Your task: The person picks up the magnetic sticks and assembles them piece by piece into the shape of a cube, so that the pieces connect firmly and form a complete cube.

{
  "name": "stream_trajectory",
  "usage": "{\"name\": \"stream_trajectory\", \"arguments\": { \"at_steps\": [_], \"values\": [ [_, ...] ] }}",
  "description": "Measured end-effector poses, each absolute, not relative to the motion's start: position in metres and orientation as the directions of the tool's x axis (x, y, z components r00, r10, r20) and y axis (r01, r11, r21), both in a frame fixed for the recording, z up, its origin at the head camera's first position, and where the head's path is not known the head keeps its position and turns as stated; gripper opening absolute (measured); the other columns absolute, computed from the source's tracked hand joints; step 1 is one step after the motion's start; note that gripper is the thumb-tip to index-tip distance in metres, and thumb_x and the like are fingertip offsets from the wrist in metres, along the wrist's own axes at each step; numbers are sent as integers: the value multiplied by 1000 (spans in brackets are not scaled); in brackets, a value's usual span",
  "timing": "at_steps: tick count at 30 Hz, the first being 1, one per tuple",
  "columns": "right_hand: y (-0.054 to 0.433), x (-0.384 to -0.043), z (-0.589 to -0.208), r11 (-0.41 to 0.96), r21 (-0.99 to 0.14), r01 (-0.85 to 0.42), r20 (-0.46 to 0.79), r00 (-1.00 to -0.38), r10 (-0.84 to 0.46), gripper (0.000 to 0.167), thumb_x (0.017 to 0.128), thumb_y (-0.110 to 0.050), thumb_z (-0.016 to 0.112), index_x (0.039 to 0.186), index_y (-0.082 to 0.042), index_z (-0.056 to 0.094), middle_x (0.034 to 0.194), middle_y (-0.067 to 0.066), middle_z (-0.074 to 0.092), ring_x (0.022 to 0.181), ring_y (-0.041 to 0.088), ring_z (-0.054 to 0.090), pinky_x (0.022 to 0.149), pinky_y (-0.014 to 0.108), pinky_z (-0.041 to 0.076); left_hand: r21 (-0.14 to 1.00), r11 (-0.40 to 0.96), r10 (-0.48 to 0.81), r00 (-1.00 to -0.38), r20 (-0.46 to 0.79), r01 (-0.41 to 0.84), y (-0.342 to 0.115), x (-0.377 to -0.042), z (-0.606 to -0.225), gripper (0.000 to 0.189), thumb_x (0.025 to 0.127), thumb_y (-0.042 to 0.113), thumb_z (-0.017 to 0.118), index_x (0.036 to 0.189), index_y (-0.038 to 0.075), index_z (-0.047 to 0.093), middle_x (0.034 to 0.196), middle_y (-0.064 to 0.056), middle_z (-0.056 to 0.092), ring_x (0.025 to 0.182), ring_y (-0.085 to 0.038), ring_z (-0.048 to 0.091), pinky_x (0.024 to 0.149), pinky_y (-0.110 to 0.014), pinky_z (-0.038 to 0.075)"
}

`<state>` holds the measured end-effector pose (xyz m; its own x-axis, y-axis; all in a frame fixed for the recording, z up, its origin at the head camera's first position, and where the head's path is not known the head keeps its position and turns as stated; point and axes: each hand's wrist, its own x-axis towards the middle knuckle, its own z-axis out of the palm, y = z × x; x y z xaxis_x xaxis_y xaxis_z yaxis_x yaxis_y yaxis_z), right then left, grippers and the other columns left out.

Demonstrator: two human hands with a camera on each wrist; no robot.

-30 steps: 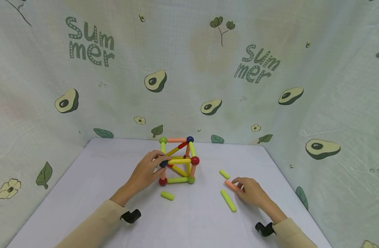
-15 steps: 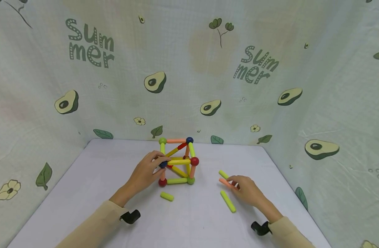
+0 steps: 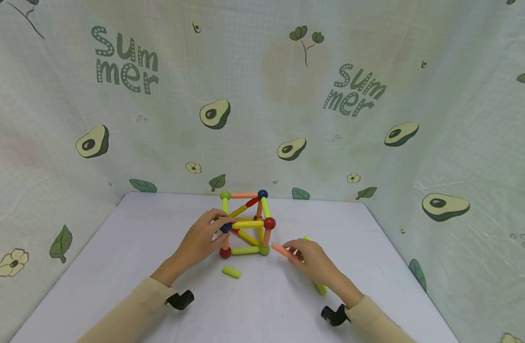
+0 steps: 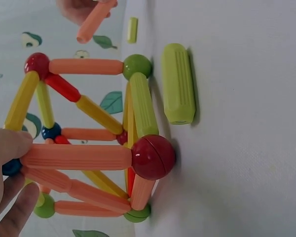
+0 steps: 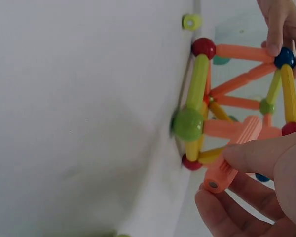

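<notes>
A cube-shaped frame of magnetic rods (image 3: 248, 224) and coloured balls stands on the table. My left hand (image 3: 200, 240) holds the dark blue ball (image 3: 226, 227) at its near upper left corner, thumb and fingers around it. In my right hand (image 3: 315, 262), the thumb and fingers pinch an orange magnetic rod (image 5: 237, 153). This rod is tilted and held just right of the frame's near green ball (image 3: 264, 249); in the head view a small gap shows between them. Diagonal rods, red with yellow and plain orange, brace the frame's sides.
A short green rod (image 3: 231, 271) lies in front of the frame. A longer green rod (image 3: 320, 288) lies partly hidden under my right wrist, and another green rod (image 3: 306, 237) shows behind that hand. A printed cloth (image 3: 253, 119) hangs behind the table.
My right hand has lifted the orange magnetic rod and carried it left toward the frame, passing over the green rods. My left hand stays on the blue ball.
</notes>
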<state>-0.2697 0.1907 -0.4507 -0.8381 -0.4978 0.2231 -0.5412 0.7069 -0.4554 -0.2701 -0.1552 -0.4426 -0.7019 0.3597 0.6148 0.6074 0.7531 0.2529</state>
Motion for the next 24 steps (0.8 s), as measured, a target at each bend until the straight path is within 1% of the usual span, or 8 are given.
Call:
{"name": "stream_trajectory", "arguments": {
  "at_steps": [3,6,9,12,16,18,22,24],
  "values": [
    [176,-270,-449,674,-451,-585,232,-806,-544,30,94,-4,81,122,-13,77,108,-3,76,86,9,64,77,29,60,254,746,363,-696,620,615,-156,-270,-444,53,84,7,91,133,19,73,128,-1,61,112,-17,61,89,-34,60],
    [163,-272,-448,656,-442,-611,233,-785,-574,31,94,-6,81,123,-15,77,108,-5,76,89,8,65,79,25,59,260,736,364,-690,626,625,-157,-269,-445,55,83,6,91,133,19,72,129,-1,61,112,-17,62,88,-34,60],
    [151,-272,-446,638,-435,-635,242,-765,-596,31,94,-6,81,124,-15,77,104,-5,75,88,9,66,78,24,59,286,721,356,-691,629,631,-158,-269,-446,58,83,5,91,136,18,71,130,0,61,111,-16,63,88,-33,61],
    [142,-272,-443,625,-438,-647,246,-754,-609,31,94,-6,81,124,-15,78,101,-5,74,86,8,64,77,23,58,330,702,334,-701,631,631,-159,-269,-448,62,83,4,91,139,17,67,132,-1,60,111,-16,64,85,-32,62],
    [134,-270,-439,630,-440,-640,240,-759,-605,28,94,-7,82,120,-15,79,98,-5,72,81,8,59,73,21,55,386,690,294,-724,624,612,-160,-269,-454,68,84,4,90,143,15,59,135,-4,56,110,-17,66,83,-29,62],
    [131,-270,-438,633,-430,-644,244,-758,-605,26,93,-7,82,119,-14,79,97,-4,71,79,10,58,70,21,53,417,683,272,-739,617,600,-162,-269,-459,69,85,2,89,143,13,55,136,-6,55,109,-18,67,83,-28,62],
    [126,-271,-435,623,-400,-672,270,-736,-621,21,94,-10,83,114,-12,79,92,-3,68,78,19,61,66,20,50,508,645,232,-780,581,571,-164,-269,-468,67,87,-2,86,143,9,51,133,-7,57,108,-19,69,85,-26,61],
    [124,-271,-434,618,-387,-684,284,-727,-626,18,94,-11,83,111,-11,79,89,-4,66,78,20,61,66,20,48,561,617,215,-804,554,552,-164,-269,-471,67,88,-2,85,144,6,50,132,-8,59,109,-20,69,85,-26,61]
  ]
}}
